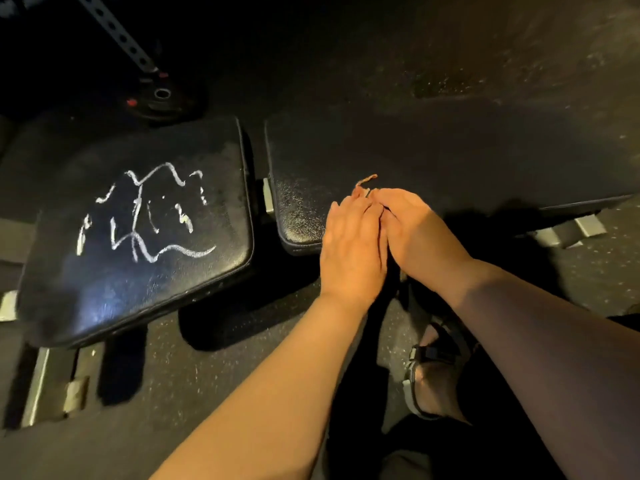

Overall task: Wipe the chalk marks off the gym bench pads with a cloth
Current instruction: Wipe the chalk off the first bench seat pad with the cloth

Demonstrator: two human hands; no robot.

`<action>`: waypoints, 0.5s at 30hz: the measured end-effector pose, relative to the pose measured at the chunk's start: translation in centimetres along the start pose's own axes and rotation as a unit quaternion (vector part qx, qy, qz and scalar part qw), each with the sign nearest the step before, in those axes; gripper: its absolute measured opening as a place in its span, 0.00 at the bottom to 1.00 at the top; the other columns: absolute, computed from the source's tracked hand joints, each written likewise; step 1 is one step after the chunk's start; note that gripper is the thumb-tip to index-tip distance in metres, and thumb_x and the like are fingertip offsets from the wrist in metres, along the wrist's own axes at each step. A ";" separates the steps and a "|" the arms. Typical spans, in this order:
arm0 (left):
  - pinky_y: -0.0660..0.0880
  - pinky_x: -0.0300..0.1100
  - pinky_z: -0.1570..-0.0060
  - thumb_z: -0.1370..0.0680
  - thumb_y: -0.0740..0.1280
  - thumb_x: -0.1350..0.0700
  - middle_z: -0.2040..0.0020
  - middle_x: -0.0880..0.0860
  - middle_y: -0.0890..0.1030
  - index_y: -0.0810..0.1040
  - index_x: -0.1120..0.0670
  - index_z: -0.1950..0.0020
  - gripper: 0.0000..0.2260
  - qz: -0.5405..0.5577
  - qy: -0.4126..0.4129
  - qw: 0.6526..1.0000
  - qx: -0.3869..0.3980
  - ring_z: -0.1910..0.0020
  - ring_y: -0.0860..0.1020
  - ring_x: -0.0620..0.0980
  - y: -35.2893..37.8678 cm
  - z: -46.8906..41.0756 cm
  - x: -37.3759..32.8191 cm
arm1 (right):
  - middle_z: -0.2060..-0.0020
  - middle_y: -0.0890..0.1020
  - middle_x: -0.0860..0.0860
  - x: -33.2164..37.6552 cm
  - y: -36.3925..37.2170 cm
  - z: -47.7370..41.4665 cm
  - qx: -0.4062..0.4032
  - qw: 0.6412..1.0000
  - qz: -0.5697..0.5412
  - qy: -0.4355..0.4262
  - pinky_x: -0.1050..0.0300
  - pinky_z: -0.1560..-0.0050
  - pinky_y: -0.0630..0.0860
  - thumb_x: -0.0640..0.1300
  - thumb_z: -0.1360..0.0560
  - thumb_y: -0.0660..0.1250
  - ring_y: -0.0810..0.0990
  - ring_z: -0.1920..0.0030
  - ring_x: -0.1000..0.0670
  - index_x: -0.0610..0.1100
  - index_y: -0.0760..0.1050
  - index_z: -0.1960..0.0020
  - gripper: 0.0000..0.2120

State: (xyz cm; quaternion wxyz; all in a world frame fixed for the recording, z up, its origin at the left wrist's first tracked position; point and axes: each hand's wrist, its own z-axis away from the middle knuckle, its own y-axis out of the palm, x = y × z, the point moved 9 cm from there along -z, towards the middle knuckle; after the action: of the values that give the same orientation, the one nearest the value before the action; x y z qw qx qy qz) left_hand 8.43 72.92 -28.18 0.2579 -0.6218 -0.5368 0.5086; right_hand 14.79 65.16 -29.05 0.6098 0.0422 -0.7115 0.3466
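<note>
2 black bench pads sit side by side across the middle of the frame. The left pad (138,289) carries white chalk marks (145,213) scrawled over its centre. At the near edge of the right pad (450,161), the left hand (353,251) and right hand (415,233) lie pressed together, fingertips over a small orange cloth (365,183) whose frayed end pokes out beyond them. I cannot tell whether either hand pinches it. A weight plate (162,95) lies at upper left, a sandalled foot (433,375) at lower right.
</note>
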 end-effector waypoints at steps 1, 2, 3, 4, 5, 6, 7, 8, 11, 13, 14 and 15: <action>0.50 0.54 0.21 0.19 0.66 0.57 0.29 0.56 0.74 0.75 0.59 0.31 0.16 -0.012 -0.026 0.999 -0.039 0.23 0.64 0.56 -1.0 1.0 1.1 | 0.37 0.79 0.47 1.8 1.1 0.2 0.024 0.999 0.009 -0.042 0.68 0.33 0.68 0.43 0.20 0.56 0.76 0.37 0.55 0.41 0.78 0.35 0.18; 0.49 0.55 0.21 0.18 0.64 0.56 0.28 0.55 0.72 0.74 0.59 0.30 0.17 -0.022 -0.066 0.995 -0.070 0.22 0.61 0.56 -1.8 2.2 2.2 | 0.33 0.76 0.45 3.2 2.4 0.5 0.055 0.995 0.020 -0.086 0.73 0.32 0.62 0.42 0.20 0.56 0.72 0.34 0.54 0.38 0.75 0.31 0.21; 0.48 0.55 0.21 0.17 0.64 0.55 0.25 0.55 0.69 0.72 0.58 0.28 0.18 -0.013 -0.120 0.988 -0.099 0.21 0.58 0.56 -2.2 3.5 3.4 | 0.30 0.73 0.43 4.2 3.7 0.7 0.089 0.989 0.022 -0.117 0.74 0.31 0.60 0.40 0.21 0.57 0.70 0.31 0.53 0.36 0.72 0.29 0.22; 0.47 0.55 0.21 0.17 0.63 0.54 0.22 0.55 0.64 0.68 0.58 0.25 0.21 0.009 -0.179 0.976 -0.121 0.20 0.54 0.55 -2.2 4.4 4.2 | 0.28 0.71 0.43 4.9 4.9 0.8 0.124 0.984 0.020 -0.126 0.74 0.30 0.58 0.39 0.21 0.58 0.69 0.30 0.53 0.36 0.70 0.27 0.22; 0.46 0.54 0.21 0.16 0.62 0.53 0.20 0.56 0.57 0.63 0.58 0.22 0.24 0.032 -0.228 0.964 -0.136 0.19 0.49 0.55 -1.6 5.1 4.7 | 0.27 0.70 0.43 5.6 5.8 0.9 0.148 0.979 0.026 -0.137 0.74 0.30 0.58 0.38 0.20 0.58 0.67 0.28 0.53 0.36 0.69 0.27 0.22; 0.45 0.54 0.21 0.16 0.62 0.51 0.19 0.58 0.51 0.57 0.60 0.20 0.28 0.046 -0.259 0.956 -0.131 0.19 0.45 0.56 -0.9 5.4 4.8 | 0.27 0.70 0.43 6.3 6.6 0.9 0.166 0.974 0.027 -0.151 0.75 0.30 0.57 0.37 0.20 0.59 0.66 0.28 0.55 0.35 0.68 0.26 0.22; 0.44 0.54 0.21 0.16 0.62 0.50 0.19 0.62 0.47 0.52 0.63 0.20 0.32 0.046 -0.271 0.951 -0.141 0.19 0.42 0.58 -0.5 5.3 4.2 | 0.28 0.70 0.44 6.8 7.3 0.7 0.184 0.968 0.037 -0.168 0.76 0.30 0.56 0.34 0.19 0.60 0.65 0.28 0.58 0.35 0.68 0.27 0.21; 0.43 0.54 0.21 0.18 0.66 0.51 0.19 0.64 0.46 0.49 0.66 0.20 0.36 0.049 -0.277 0.946 -0.158 0.20 0.41 0.60 -0.3 5.0 3.8 | 0.28 0.70 0.45 7.3 7.7 0.4 0.205 0.959 0.052 -0.189 0.77 0.31 0.55 0.32 0.19 0.61 0.65 0.29 0.60 0.36 0.68 0.26 0.21; 0.48 0.57 0.22 0.22 0.70 0.59 0.19 0.61 0.43 0.45 0.61 0.20 0.41 0.123 -0.357 0.900 -0.219 0.19 0.42 0.57 -0.5 4.8 4.8 | 0.25 0.68 0.55 6.7 7.3 -1.5 0.268 0.928 0.139 -0.220 0.68 0.27 0.58 0.39 0.17 0.59 0.64 0.27 0.60 0.49 0.68 0.24 0.22; 0.53 0.58 0.23 0.17 0.63 0.56 0.18 0.57 0.43 0.51 0.58 0.20 0.31 0.132 -0.348 0.894 -0.248 0.19 0.43 0.55 -1.3 4.8 5.5 | 0.23 0.64 0.58 5.2 6.5 -2.8 0.292 0.907 0.199 -0.229 0.57 0.22 0.58 0.40 0.16 0.56 0.60 0.23 0.58 0.52 0.64 0.22 0.23; 0.53 0.57 0.22 0.16 0.61 0.56 0.19 0.59 0.45 0.55 0.60 0.21 0.26 0.134 -0.328 0.900 -0.253 0.19 0.45 0.56 -1.6 4.9 5.5 | 0.22 0.62 0.57 4.4 6.1 -3.2 0.292 0.903 0.217 -0.228 0.54 0.21 0.57 0.40 0.16 0.55 0.58 0.22 0.57 0.52 0.63 0.21 0.24; 0.53 0.53 0.22 0.16 0.59 0.57 0.19 0.61 0.46 0.57 0.62 0.22 0.24 0.140 -0.306 0.902 -0.269 0.19 0.46 0.57 -1.9 5.1 5.5 | 0.21 0.61 0.57 3.7 5.7 -3.5 0.288 0.905 0.218 -0.223 0.53 0.21 0.55 0.40 0.15 0.54 0.56 0.21 0.57 0.50 0.62 0.21 0.23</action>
State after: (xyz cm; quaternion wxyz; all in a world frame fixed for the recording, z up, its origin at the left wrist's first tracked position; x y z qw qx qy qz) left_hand 2.54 77.45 -30.26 -0.1705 -0.5500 -0.6132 0.5408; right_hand 13.99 72.72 -28.25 0.3052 0.1362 -0.6895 0.6426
